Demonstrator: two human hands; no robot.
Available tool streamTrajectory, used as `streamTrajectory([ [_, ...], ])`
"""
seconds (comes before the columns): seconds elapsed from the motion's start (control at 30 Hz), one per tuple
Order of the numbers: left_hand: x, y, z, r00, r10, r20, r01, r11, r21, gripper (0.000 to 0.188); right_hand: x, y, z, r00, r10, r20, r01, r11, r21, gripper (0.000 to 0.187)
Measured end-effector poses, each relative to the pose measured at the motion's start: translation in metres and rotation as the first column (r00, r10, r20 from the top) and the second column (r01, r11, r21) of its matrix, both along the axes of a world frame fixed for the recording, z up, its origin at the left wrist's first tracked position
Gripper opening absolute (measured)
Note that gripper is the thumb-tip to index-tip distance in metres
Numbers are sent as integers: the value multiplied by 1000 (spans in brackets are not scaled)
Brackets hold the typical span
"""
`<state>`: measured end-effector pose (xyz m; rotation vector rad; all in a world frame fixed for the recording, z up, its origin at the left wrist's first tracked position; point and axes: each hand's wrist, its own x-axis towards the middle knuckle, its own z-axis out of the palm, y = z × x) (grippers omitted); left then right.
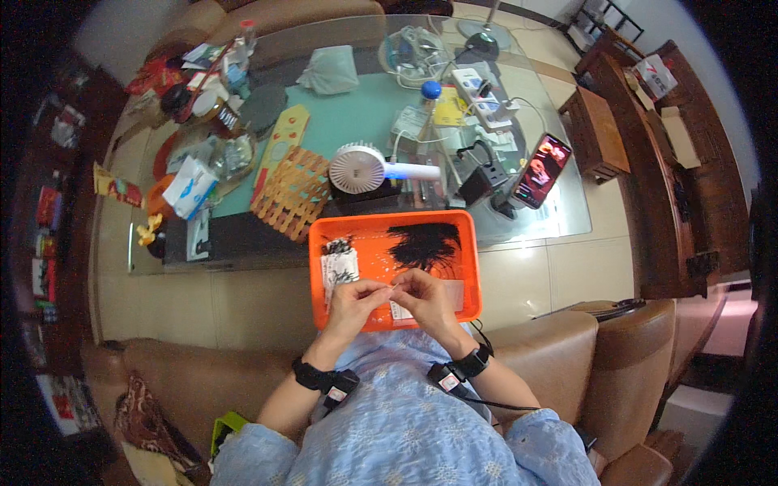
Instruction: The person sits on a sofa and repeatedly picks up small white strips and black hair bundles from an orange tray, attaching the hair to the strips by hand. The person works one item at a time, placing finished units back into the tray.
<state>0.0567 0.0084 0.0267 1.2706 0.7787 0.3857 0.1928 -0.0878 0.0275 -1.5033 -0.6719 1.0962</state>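
Observation:
Both my hands meet over an orange plastic tray (pixel 476 267) at my lap. My left hand (pixel 353 308) is closed in a pinch, its fingertips touching those of my right hand (pixel 429 303), which is pinched too. Something tiny and pale may be between them; it is too small to name. A loose heap of thin black strands (pixel 421 245) lies at the tray's far right. At its left rests a white paper packet (pixel 340 267) with short dark pieces on and above it. A flat pale card or packet (pixel 454 293) lies partly hidden beside my right hand.
Beyond the tray stands a glass table (pixel 559 212) holding a white handheld fan (pixel 358 168), a woven wooden mat (pixel 292 193), a propped phone (pixel 543 172), and a power strip (pixel 484 97). Jars and bags crowd its left side. A brown sofa (pixel 559 348) surrounds me.

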Motion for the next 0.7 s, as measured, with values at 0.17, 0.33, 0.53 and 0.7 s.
streamTrajectory([
  [0.17, 4, 1, -1, 992, 119, -38, -117, 992, 50, 12, -2, -1, 8, 996, -55, -70, 57, 998, 33, 10],
  [0.33, 3, 9, -4, 967, 195, -163, -148, 954, 261, 12, 1, -5, 19, 961, 65, -268, -49, 997, 64, 9],
  [0.53, -1, 9, 7, 986, 147, -84, -148, 989, -3, 12, 0, -5, 23, 932, -28, -363, 42, 999, 30, 12],
  [0.7, -4, 7, 13, 989, 133, -62, -140, 984, -111, 13, -1, -2, 22, 960, -93, -264, 83, 995, -48, 7],
])
